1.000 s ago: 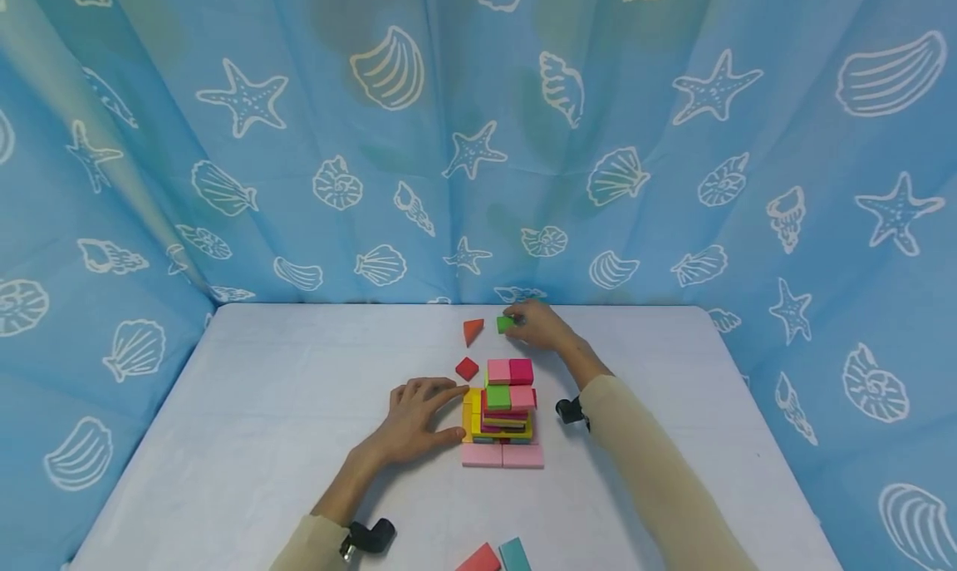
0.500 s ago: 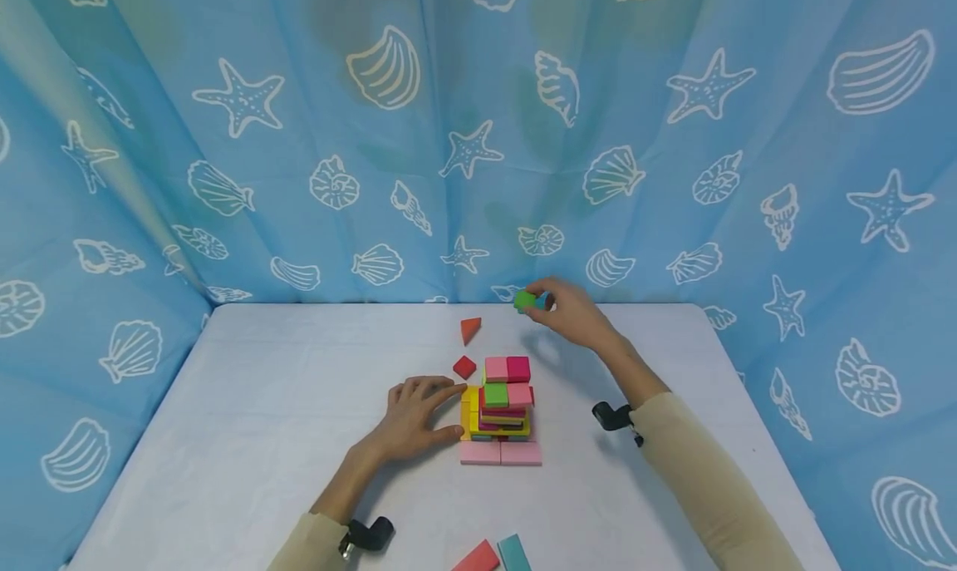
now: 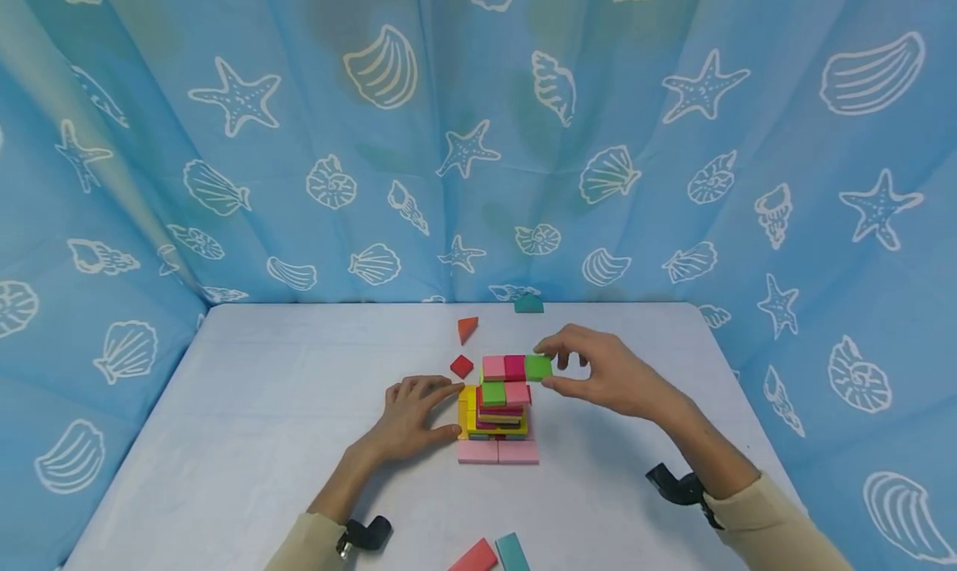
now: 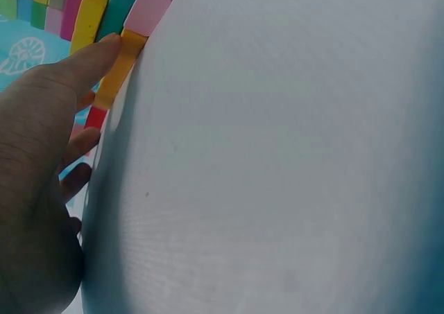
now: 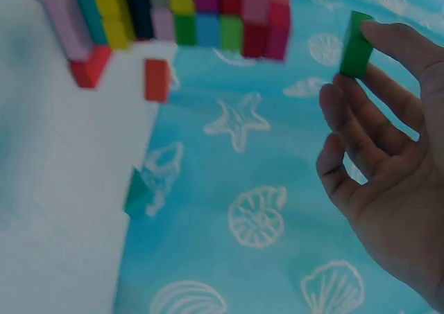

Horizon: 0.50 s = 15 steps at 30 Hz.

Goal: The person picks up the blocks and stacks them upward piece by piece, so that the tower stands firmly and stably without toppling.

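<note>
A stacked tower of coloured toy blocks (image 3: 503, 411) stands mid-table in the head view. My right hand (image 3: 609, 370) pinches a small green block (image 3: 538, 367) between thumb and fingertips, close to the right of the tower's top. From the right wrist view, this green block (image 5: 356, 45) is apart from the tower. My left hand (image 3: 409, 420) rests on the table with thumb and index finger spread, touching the yellow blocks (image 3: 467, 411) at the tower's left base. In the left wrist view its thumb (image 4: 90, 63) reaches an orange-yellow block (image 4: 119, 71).
Behind the tower lie a red block (image 3: 462, 366), an orange-red wedge (image 3: 467, 330) and a teal piece (image 3: 528, 304) at the table's far edge. A coral block (image 3: 474, 556) and a teal block (image 3: 512, 552) lie near the front. A shell-patterned curtain (image 3: 463, 139) hangs behind.
My right hand has lifted the green block from the table's far edge and brought it nearer, beside the tower's top. A teal piece now shows at that edge. My left hand has stayed put.
</note>
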Each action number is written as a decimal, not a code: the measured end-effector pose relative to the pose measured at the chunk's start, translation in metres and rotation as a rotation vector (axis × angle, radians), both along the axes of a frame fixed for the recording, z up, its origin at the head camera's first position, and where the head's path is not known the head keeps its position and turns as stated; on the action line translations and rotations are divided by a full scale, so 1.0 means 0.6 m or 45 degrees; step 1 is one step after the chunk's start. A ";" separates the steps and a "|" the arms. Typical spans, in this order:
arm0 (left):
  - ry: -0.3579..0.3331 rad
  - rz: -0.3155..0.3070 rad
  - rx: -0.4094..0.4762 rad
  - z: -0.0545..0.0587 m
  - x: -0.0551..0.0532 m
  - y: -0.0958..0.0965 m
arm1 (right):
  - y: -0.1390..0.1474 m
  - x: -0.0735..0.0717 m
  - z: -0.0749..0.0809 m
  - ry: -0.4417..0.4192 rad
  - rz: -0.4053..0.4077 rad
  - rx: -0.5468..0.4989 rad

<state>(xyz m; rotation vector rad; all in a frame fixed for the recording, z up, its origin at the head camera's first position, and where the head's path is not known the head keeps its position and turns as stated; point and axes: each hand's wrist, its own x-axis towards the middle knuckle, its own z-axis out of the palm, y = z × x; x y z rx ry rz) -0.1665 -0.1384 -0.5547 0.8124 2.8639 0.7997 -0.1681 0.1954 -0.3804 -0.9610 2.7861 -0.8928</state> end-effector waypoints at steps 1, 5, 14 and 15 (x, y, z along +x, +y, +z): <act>0.001 0.001 0.003 0.000 0.000 -0.001 | -0.003 0.006 -0.006 -0.035 0.004 0.023; -0.003 -0.001 0.003 -0.003 0.000 -0.002 | -0.014 0.015 -0.030 -0.154 -0.014 0.058; 0.016 0.013 -0.010 -0.006 -0.001 0.000 | -0.029 0.017 -0.046 -0.167 -0.052 0.071; 0.017 0.013 -0.010 -0.005 -0.001 0.000 | -0.030 0.018 -0.045 -0.158 -0.059 0.074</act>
